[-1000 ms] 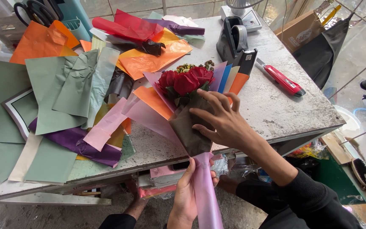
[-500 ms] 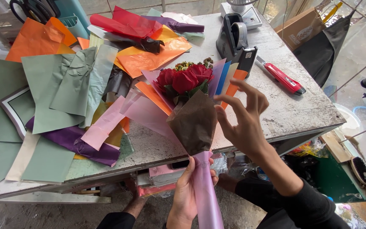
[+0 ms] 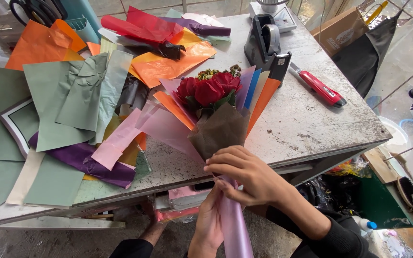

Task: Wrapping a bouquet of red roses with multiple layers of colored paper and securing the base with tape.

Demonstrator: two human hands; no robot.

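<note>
Wrapping step, by the look of it: the bouquet [image 3: 212, 102] (red roses w/ brown, lilac, pink, blue and orange sheets fanned behind) lies on the table [image 3: 311, 119] with its blooms pointing away from the hands and its stem end hanging off the near edge. The right hand [image 3: 244, 174] is curled over the neck of the wrap just under the brown paper, fingers pressed together and bunching the paper. The left hand [image 3: 209, 224] sits right below it, closed round the long lilac tail [image 3: 235, 229] of the stem. I'd judge the gathering nearly done; what comes next probably calls for a firm squeeze at the neck so the layers don't slip, and something to bind it, e.g. the tape dispenser [image 3: 263, 43] beyond the blooms. A red knife [image 3: 322, 90] lies up and to the right of the right hand. Left of both hands is a heap of loose sheets [image 3: 72, 105], green, orange, purple, pink. The table is worn grey, scuffed. Beyond its right edge: a cardboard box [image 3: 340, 33], dark bag, clutter on the floor
</note>
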